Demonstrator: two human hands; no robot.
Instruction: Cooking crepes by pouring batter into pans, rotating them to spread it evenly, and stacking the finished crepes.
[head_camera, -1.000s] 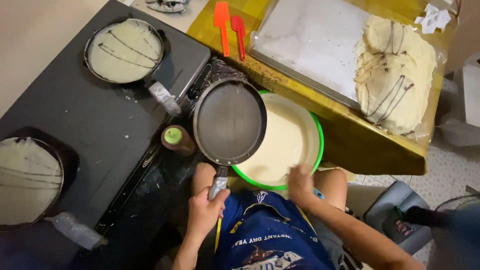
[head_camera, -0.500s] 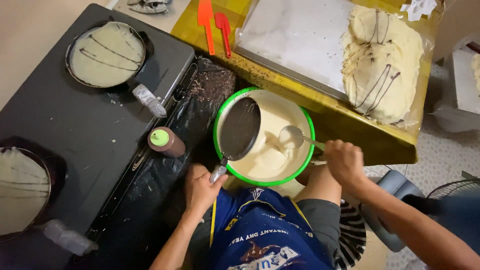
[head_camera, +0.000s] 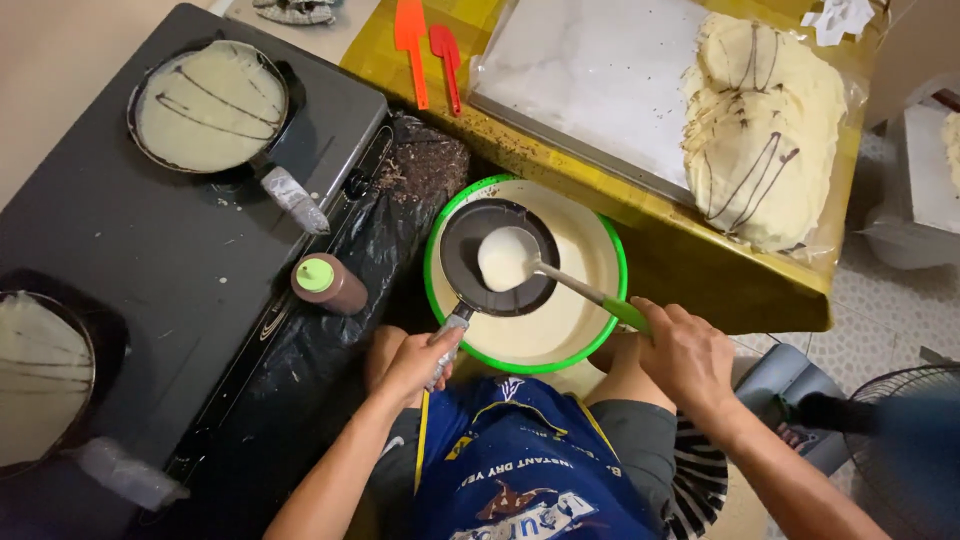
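The left hand (head_camera: 415, 362) clamps the small pan (head_camera: 497, 257) over the batter bowl (head_camera: 440, 235) while the right hand (head_camera: 685, 352), at four o'clock, grips the ladle (head_camera: 507, 258); tilting could spill batter.

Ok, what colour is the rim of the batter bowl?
Bright green, on the bowl's rim, clearest in the head view.

A pan (head_camera: 497, 258) sits over the bowl (head_camera: 612, 262) of batter, with a ladle (head_camera: 507, 257) in it. The left hand (head_camera: 415, 364) grips the pan handle; the right hand (head_camera: 686, 353) holds the ladle. Left of the bowl stands a bottle (head_camera: 328, 283) on the stove (head_camera: 120, 260), which carries two pans (head_camera: 210, 106). Behind the bowl, the worktop (head_camera: 640, 215) bears a tray (head_camera: 600, 75), spatulas (head_camera: 428, 50) and stacked crepes (head_camera: 765, 130).
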